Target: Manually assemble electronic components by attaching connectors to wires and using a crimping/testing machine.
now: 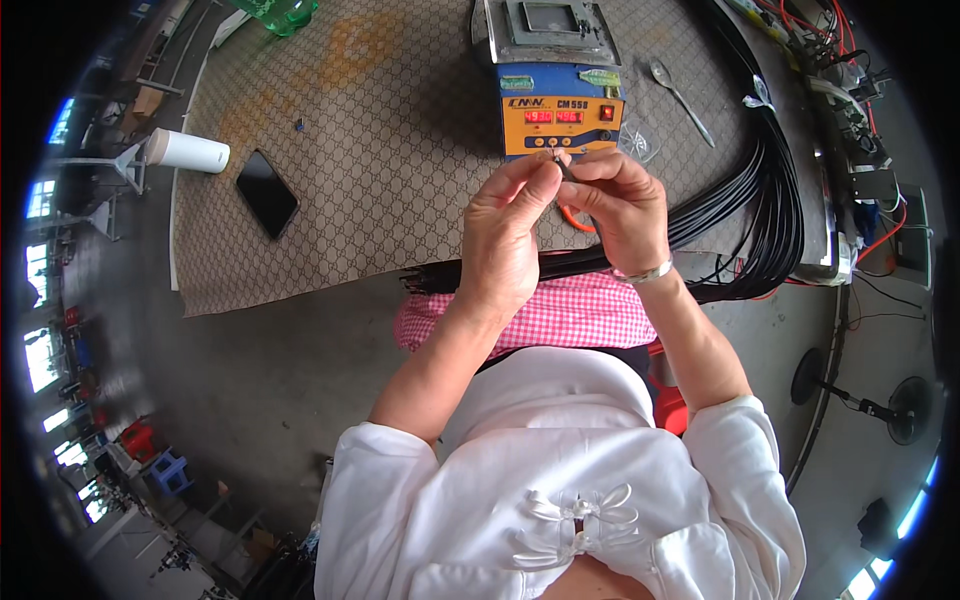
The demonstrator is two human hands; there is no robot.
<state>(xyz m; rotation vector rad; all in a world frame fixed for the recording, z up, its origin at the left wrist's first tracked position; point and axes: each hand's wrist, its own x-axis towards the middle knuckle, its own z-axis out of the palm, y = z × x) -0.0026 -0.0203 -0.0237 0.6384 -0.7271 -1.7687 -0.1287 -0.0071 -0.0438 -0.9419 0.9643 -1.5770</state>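
Observation:
My left hand (508, 222) and my right hand (622, 205) meet in front of the box, thumbs and fingers pinched together. Between them is the end of a thin black cable (565, 172), mostly covered by my fingers. An orange loop (577, 218) shows just below the fingertips; what it belongs to I cannot tell. Right behind my hands stands a blue and orange solder pot (515, 118) with lit red displays, a switch and a grey metal top. A thick bundle of black cables (775, 190) curves down the right side of the table, its ends lying under my wrists.
A patterned cloth (360, 180) covers the table. On its left are a white cup (188, 151) and a black phone (267, 194); a green bottle (280, 12) stands at the back. A metal spoon (683, 103) lies right of the box. Wires and equipment (850, 90) line the right edge.

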